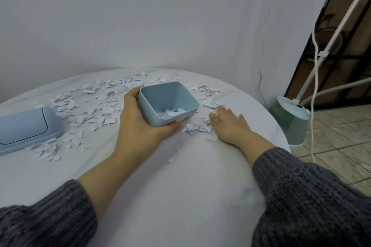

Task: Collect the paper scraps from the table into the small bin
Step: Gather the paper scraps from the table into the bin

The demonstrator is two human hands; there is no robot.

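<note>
A small light-blue bin [155, 104] stands tilted toward me on the white round table [180, 186], with a few paper scraps in its bottom. My left hand [138, 124] grips its near left side, thumb under the front wall. Torn white paper scraps [90, 110] lie scattered over the far half of the table. A small heap of scraps [197, 126] sits between the bin and my right hand [228, 124]. That hand lies flat on the table, fingers straight, touching the heap's right edge.
The bin's light-blue lid [26, 128] lies at the left table edge among scraps. A white wall stands right behind the table. To the right, on the tiled floor, a pale green appliance base [291, 120] with white poles and a cord stands close to the table edge.
</note>
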